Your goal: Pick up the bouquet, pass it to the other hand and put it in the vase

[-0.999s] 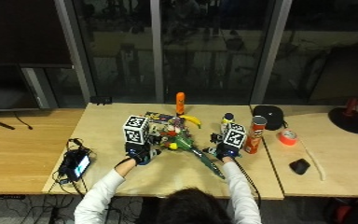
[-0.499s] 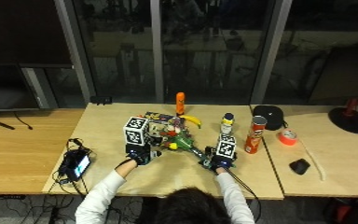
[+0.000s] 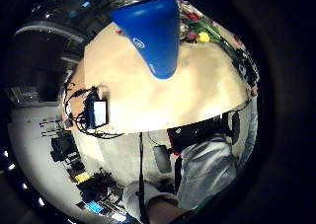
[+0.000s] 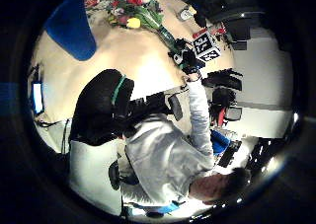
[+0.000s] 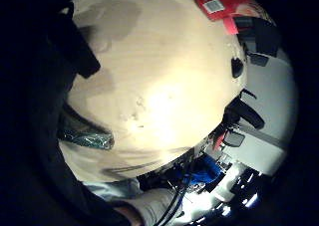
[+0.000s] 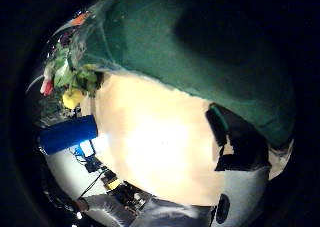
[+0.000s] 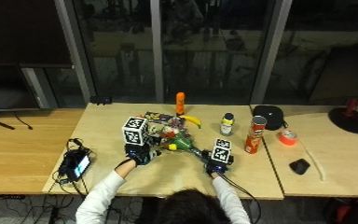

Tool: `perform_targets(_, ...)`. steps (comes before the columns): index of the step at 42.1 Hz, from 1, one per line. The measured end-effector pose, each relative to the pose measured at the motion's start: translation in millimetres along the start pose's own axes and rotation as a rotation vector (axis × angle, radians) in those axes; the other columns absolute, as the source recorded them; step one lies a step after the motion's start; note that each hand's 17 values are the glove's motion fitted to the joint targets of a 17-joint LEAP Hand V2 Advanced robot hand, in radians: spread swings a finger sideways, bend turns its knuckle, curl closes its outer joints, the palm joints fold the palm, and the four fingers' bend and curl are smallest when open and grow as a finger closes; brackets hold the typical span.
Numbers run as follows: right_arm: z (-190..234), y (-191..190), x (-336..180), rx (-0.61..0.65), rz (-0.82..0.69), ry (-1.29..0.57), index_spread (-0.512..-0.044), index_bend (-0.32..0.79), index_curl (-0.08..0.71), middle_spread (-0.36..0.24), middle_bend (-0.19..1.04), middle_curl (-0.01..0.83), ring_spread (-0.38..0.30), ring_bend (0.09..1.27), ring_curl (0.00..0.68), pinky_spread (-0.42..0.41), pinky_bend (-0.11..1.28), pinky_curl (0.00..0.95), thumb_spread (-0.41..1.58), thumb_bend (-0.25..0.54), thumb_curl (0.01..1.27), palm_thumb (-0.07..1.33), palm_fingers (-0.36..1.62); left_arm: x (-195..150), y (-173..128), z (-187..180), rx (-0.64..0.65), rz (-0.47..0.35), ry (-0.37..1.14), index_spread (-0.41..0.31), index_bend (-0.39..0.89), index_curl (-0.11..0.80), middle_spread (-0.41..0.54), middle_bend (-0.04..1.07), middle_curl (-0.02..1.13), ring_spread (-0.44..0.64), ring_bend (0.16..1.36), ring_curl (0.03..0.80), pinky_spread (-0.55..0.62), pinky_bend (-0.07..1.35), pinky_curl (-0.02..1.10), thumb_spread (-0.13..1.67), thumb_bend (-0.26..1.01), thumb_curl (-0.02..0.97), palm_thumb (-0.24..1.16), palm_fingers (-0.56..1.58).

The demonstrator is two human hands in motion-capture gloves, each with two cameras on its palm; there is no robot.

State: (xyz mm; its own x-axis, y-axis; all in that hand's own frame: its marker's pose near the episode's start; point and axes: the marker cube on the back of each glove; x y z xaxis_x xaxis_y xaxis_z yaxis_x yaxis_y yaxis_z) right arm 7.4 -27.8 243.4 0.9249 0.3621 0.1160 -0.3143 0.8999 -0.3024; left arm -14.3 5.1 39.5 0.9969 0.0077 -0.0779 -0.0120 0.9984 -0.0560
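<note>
The bouquet (image 7: pixel 178 140), mixed flowers with a yellow one and a green wrap, lies slantwise on the light wooden table (image 7: pixel 167 172). My right hand (image 7: pixel 215 167) is at its stem end and grips the wrapped stems; the green wrap (image 6: pixel 200 52) fills the right thumb side palm view, and the stem end (image 5: pixel 87 136) pokes out past dark fingers. The blue vase (image 3: pixel 153 31) stands on the table close to my left hand (image 7: pixel 141 156), which rests by the flower heads and holds nothing. In the outside view the vase is mostly hidden behind that hand.
Behind the bouquet stand an orange bottle (image 7: pixel 180 102), a banana (image 7: pixel 191 120), a small bottle (image 7: pixel 227 124) and a red can (image 7: pixel 252 135). A device with cables (image 7: pixel 79 163) lies at the left edge. A red tape roll (image 7: pixel 285 137) and a black mouse (image 7: pixel 299 166) lie to the right.
My right hand has moved left and toward the table's front edge, down onto the bouquet's stem end. The left hand has stayed put.
</note>
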Motion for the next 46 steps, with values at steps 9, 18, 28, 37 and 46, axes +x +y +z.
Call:
perform_targets(9,-9.6,-15.0,1.0,0.169,-0.024,-0.126,-0.227,0.25,0.336,-0.17,0.41,0.484,-0.215,0.72,0.431,-0.281,0.58,0.361,1.09,0.122,0.4,0.92,1.39,4.2,-1.5,0.8,-0.005,0.009,0.007,0.037,0.16,0.324,0.292,0.19,0.34,0.4,0.51,0.261,0.39,0.22,0.34,1.13,-0.02,0.319,0.46,0.26)
perform_targets(18,-15.9,-15.9,6.7,0.31,0.076,-0.333,-0.224,0.35,0.417,-0.186,0.63,0.561,-0.214,0.82,0.483,-0.29,0.58,0.398,1.01,0.06,0.42,0.94,1.54,9.0,-11.9,3.3,-0.016,0.01,0.025,0.037,0.16,0.326,0.291,0.19,0.34,0.4,0.5,0.262,0.39,0.21,0.34,1.13,-0.02,0.32,0.46,0.27)
perform_targets(28,-88.4,1.7,-31.3,0.474,-0.108,-0.846,-0.219,0.38,0.483,-0.187,0.71,0.591,-0.206,0.9,0.518,-0.285,0.65,0.439,0.81,0.004,0.5,1.0,1.47,26.6,-39.9,-14.2,0.125,0.035,0.214,0.043,0.15,0.325,0.299,0.18,0.34,0.39,0.51,0.266,0.39,0.21,0.34,1.13,-0.02,0.321,0.46,0.28)
perform_targets(37,-124.2,-6.4,-76.8,0.519,-0.296,-1.236,-0.213,0.46,0.532,-0.178,0.76,0.601,-0.203,0.93,0.53,-0.278,0.66,0.457,0.82,-0.017,0.52,1.01,1.45,63.3,-63.8,-54.1,0.332,0.106,0.629,0.113,0.1,0.288,0.367,0.16,0.31,0.4,0.59,0.294,0.39,0.32,0.38,1.09,-0.04,0.319,0.41,0.15)
perform_targets(46,-138.1,20.8,-119.6,0.554,-0.437,-1.436,-0.211,0.46,0.563,-0.174,0.78,0.603,-0.201,0.95,0.536,-0.273,0.69,0.467,0.76,-0.018,0.57,1.02,1.42,121.0,-86.1,-68.4,0.398,0.282,1.138,0.133,0.1,0.259,0.384,0.17,0.3,0.37,0.66,0.305,0.38,0.38,0.39,1.04,-0.03,0.326,0.4,0.14)
